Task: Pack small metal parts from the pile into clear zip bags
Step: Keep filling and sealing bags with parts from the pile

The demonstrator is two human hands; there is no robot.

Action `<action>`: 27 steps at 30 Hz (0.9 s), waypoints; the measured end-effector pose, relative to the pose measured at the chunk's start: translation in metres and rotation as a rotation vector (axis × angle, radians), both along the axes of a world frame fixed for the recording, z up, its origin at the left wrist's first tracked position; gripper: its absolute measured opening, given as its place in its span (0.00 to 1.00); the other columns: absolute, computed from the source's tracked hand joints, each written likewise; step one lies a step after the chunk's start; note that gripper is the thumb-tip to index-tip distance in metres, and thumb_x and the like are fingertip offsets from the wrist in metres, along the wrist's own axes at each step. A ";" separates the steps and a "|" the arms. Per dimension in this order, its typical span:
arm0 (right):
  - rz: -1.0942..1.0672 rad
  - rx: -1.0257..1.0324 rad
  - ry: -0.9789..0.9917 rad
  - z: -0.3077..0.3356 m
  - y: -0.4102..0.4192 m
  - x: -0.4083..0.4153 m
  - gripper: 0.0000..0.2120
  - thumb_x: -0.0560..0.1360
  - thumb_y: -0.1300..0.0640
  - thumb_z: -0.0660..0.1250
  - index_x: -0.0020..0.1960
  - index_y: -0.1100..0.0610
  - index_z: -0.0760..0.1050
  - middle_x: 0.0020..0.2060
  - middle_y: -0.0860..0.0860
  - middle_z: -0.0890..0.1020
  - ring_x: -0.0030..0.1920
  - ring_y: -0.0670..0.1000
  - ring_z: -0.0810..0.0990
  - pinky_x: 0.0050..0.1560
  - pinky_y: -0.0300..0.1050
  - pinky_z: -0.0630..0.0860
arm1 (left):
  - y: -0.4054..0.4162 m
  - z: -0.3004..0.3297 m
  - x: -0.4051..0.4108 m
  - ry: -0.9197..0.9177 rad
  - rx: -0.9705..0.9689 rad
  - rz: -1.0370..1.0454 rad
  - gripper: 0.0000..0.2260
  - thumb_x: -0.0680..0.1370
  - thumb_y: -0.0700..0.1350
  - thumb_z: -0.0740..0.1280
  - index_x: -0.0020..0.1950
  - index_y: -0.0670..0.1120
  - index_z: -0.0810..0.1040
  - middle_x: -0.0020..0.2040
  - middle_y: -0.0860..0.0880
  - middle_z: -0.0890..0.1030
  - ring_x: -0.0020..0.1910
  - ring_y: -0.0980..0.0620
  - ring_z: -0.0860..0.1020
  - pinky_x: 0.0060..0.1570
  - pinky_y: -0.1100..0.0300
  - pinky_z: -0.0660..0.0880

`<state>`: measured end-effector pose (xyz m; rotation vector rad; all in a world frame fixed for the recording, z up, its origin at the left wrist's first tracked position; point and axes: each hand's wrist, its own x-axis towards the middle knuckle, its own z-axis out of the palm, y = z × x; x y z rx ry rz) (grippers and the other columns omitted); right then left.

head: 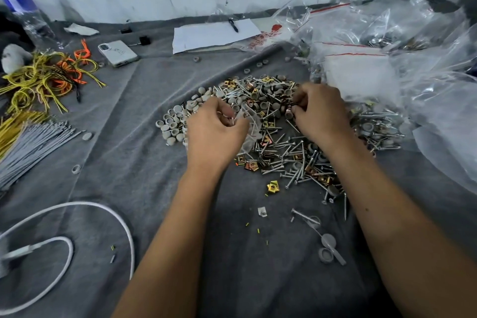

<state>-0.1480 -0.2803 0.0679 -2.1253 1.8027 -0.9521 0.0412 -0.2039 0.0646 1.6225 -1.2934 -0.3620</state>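
Screws, gold clips and grey caps make up the pile (273, 121) we see at the middle of the head view, spread on a grey cloth (129, 116) that covers the bench. Our left hand (215, 129) sits over the pile's nine o'clock edge, fingers curled, pinching the mouth of a small clear zip bag (249, 126) that lies crumpled on the parts just to its three o'clock side. Our right hand (320, 111) hovers over the pile's two o'clock part, fingertips drawn together and pinching something small and dark; we cannot tell which part it is.

At two o'clock from the pile lies a heap of clear bags (382, 41), some with red zip lines, some already holding screws. At twelve o'clock a white sheet (214, 33) carries a black pen (233, 25). At ten o'clock rests a white phone (117, 53), with yellow and orange ties (49, 72) further toward nine. Grey ties (31, 142) lie at nine o'clock, and a white cable (77, 214) loops at seven o'clock.
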 end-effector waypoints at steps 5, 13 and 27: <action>0.037 -0.017 -0.035 -0.001 0.003 -0.002 0.07 0.76 0.63 0.74 0.51 0.53 0.83 0.46 0.52 0.86 0.46 0.53 0.83 0.51 0.54 0.83 | 0.000 -0.004 0.001 -0.103 0.023 0.005 0.05 0.70 0.42 0.70 0.34 0.47 0.78 0.29 0.52 0.80 0.30 0.55 0.78 0.30 0.64 0.68; 0.236 -0.075 0.206 -0.002 0.014 0.017 0.09 0.77 0.48 0.74 0.54 0.51 0.85 0.51 0.51 0.81 0.50 0.53 0.81 0.50 0.48 0.78 | 0.002 0.009 0.001 0.151 -0.039 -0.018 0.09 0.72 0.37 0.69 0.33 0.46 0.76 0.25 0.56 0.74 0.25 0.60 0.68 0.27 0.66 0.65; 0.373 0.118 0.217 0.005 0.015 0.027 0.02 0.77 0.52 0.74 0.48 0.50 0.83 0.48 0.47 0.83 0.50 0.50 0.82 0.54 0.52 0.80 | 0.001 0.008 0.001 0.227 -0.030 0.000 0.12 0.73 0.36 0.70 0.32 0.48 0.76 0.23 0.57 0.74 0.25 0.60 0.68 0.27 0.67 0.65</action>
